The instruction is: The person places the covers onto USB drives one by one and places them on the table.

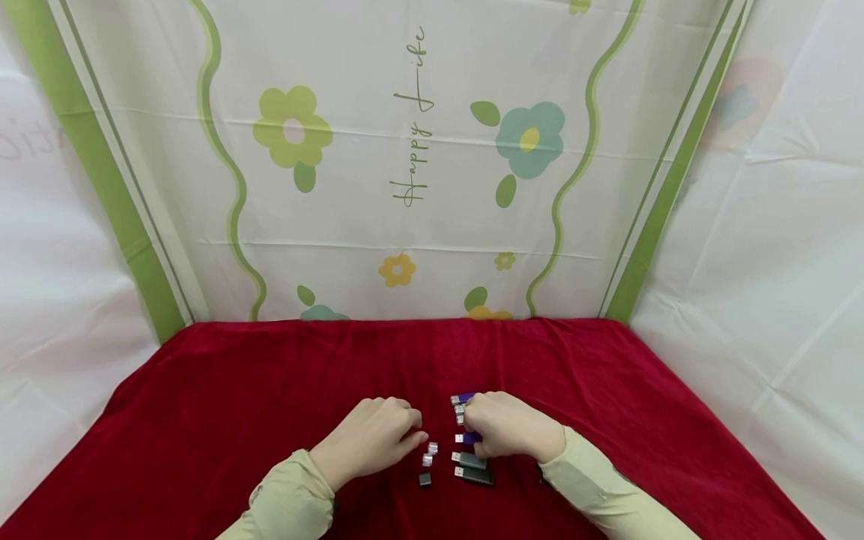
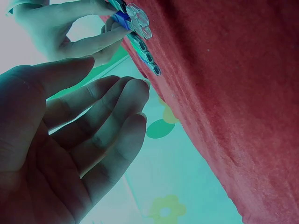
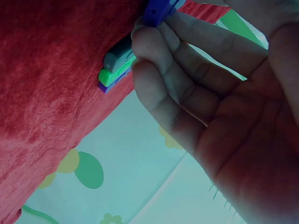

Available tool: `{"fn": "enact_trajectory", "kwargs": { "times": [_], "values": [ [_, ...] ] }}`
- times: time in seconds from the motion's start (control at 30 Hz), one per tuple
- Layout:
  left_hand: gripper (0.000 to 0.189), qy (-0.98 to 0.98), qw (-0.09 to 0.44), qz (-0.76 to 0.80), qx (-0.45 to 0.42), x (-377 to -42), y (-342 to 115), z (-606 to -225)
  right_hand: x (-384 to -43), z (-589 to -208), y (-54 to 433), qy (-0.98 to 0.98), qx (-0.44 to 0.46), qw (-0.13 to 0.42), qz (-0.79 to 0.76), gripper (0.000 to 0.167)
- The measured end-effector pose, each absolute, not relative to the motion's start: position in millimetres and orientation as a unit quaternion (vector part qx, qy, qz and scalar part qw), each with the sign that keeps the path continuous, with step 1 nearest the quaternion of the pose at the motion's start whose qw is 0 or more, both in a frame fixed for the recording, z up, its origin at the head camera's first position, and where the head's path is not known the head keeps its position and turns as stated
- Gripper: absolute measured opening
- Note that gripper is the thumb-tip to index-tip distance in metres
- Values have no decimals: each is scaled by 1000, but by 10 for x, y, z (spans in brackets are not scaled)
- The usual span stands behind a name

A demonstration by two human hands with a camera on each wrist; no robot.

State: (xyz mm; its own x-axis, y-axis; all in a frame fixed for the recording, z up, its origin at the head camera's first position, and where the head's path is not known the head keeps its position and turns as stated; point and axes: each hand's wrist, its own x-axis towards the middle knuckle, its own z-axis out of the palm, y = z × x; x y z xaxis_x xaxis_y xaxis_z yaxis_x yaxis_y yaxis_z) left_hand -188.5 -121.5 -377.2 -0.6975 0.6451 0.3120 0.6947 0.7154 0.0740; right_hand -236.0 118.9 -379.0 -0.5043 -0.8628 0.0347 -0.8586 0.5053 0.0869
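My right hand (image 1: 509,426) pinches a blue-purple USB stick (image 3: 156,11) between thumb and fingertips, its metal plug pointing left in the head view. Farther back lies another purple USB stick (image 1: 464,397), with two more metal plugs just in front of it, their bodies partly hidden behind the hand. A green stick (image 3: 108,77) shows among these in the right wrist view. Nearer the person lie a grey USB stick (image 1: 469,460) and a black one (image 1: 475,475), side by side. My left hand (image 1: 371,439) hovers empty with fingers loosely bent, beside two clear caps (image 1: 428,460).
A small black cap (image 1: 424,480) lies in front of the clear caps. Red velvet cloth (image 1: 270,405) covers the table. A white curtain (image 1: 358,187) with printed flowers hangs behind it, and white side curtains stand at left and right.
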Motion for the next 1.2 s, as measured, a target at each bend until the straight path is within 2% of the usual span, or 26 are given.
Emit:
{"fn": "enact_trajectory", "kwargs": {
  "times": [0.27,0.57,1.2],
  "values": [
    [18,-918,126,-93,-364,-1880,-1215,-3770,-2366,-3761,1189,-861,503,67,-21,39],
    [18,-922,111,-86,-360,-1860,-1205,-3761,-2379,-3714,1182,-852,521,42,37,29],
    [14,-936,58,-94,-335,-1846,-1187,-3750,-2360,-3461,1282,-849,516,73,81,20]
  ]
}}
